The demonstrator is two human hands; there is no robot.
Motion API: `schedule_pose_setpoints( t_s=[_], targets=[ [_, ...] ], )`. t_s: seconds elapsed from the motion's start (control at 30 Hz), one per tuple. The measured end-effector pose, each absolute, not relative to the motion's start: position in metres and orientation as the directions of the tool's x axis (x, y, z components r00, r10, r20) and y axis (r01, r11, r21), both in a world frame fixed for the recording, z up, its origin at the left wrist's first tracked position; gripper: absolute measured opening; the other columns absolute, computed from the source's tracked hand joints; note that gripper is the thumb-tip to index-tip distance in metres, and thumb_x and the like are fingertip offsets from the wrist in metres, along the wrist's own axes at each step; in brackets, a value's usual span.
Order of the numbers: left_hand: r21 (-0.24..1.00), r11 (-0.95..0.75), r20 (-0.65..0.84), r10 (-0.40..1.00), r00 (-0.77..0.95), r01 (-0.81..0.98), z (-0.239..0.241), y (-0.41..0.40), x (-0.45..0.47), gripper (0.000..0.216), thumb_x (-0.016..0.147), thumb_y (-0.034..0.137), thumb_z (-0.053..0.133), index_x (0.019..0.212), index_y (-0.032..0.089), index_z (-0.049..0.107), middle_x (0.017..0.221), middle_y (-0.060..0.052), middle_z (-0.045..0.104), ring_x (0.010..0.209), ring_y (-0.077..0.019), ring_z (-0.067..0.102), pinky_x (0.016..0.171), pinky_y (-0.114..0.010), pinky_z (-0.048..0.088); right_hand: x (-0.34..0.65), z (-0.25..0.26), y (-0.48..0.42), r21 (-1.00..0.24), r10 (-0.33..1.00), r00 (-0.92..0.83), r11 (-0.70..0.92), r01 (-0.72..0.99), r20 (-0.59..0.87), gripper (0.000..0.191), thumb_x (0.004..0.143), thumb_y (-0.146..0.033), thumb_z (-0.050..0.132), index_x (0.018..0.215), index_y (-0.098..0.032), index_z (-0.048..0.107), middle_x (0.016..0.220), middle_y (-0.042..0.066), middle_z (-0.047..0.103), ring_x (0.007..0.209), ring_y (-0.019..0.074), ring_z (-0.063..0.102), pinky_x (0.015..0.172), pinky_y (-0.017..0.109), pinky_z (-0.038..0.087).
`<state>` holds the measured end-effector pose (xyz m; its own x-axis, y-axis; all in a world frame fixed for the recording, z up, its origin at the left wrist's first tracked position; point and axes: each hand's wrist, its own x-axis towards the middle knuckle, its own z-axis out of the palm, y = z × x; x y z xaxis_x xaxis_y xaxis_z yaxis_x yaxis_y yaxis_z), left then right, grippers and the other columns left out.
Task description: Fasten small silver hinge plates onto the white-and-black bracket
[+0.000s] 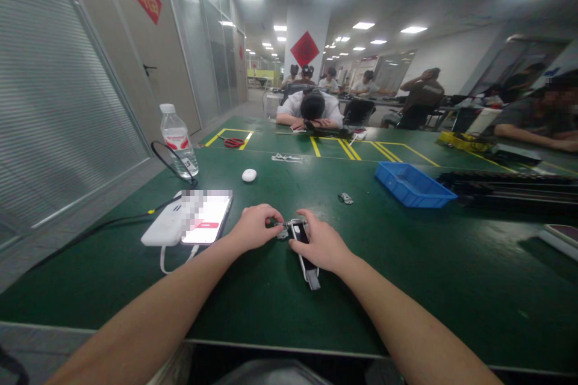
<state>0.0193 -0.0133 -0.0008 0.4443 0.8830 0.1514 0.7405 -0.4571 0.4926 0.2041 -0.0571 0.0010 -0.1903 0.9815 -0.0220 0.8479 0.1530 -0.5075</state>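
Small part being fitted to the far end of a slim device

A small silvery metal part (pixel 283 227) is pinched narrowly by the left hand (pixel 253 227) against the far end of a slim black-and-silver bar-shaped device (pixel 307 258), which lies on the green table mat (pixel 253 307) and is clasped by the right hand (pixel 320 246). Fitting seems under way (seating cannot be told); fine alignment and a steady hold are called for next. A loose metal clip (pixel 345 198) lies just beyond the fingers.
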Motion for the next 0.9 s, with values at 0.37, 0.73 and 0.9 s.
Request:
schedule_pose_setpoints(
  t_s=[0.37, 0.73, 0.9],
  targets=[
    [0.508, -0.429, 0.142, 0.897, 0.419, 0.747, -0.0006, -0.0118, 0.0187, 0.019, 0.077, 0.027, 0.057, 0.083, 0.02, 0.073, 0.08, -0.003, 0.066, 0.07, -0.0152, 0.056, 0.065, -0.024, 0.042, 0.2053, -0.0012, -0.0562, -0.518, 0.98, -0.197, 0.162, 0.84, -0.013, 0.065, 0.075, -0.039, 0.059, 0.133, -0.018, 0.038, 0.082, 0.005, 0.064, 0.068, 0.0177, 0.057, 0.059, 0.025, 0.032],
    [0.449, -0.45, 0.111, 0.885, 0.452, 0.772, 0.0027, -0.0128, 0.0187, 0.02, 0.08, 0.029, 0.056, 0.086, 0.02, 0.073, 0.082, -0.003, 0.065, 0.074, -0.0164, 0.056, 0.065, -0.025, 0.04, 0.2043, 0.0023, -0.0572, -0.509, 0.981, -0.194, 0.154, 0.847, -0.025, 0.066, 0.075, -0.038, 0.059, 0.134, -0.017, 0.038, 0.08, 0.005, 0.064, 0.068, 0.0184, 0.058, 0.058, 0.025, 0.032],
    [0.425, -0.484, 0.136, 0.869, 0.475, 0.765, 0.0033, -0.0135, 0.0189, 0.017, 0.08, 0.027, 0.057, 0.085, 0.02, 0.072, 0.082, -0.002, 0.064, 0.075, -0.0156, 0.057, 0.066, -0.024, 0.041, 0.2051, 0.0003, -0.0572, -0.513, 0.98, -0.196, 0.163, 0.843, -0.011, 0.065, 0.075, -0.038, 0.058, 0.133, -0.017, 0.039, 0.081, 0.005, 0.063, 0.068, 0.0184, 0.058, 0.059, 0.025, 0.032]
  ],
)
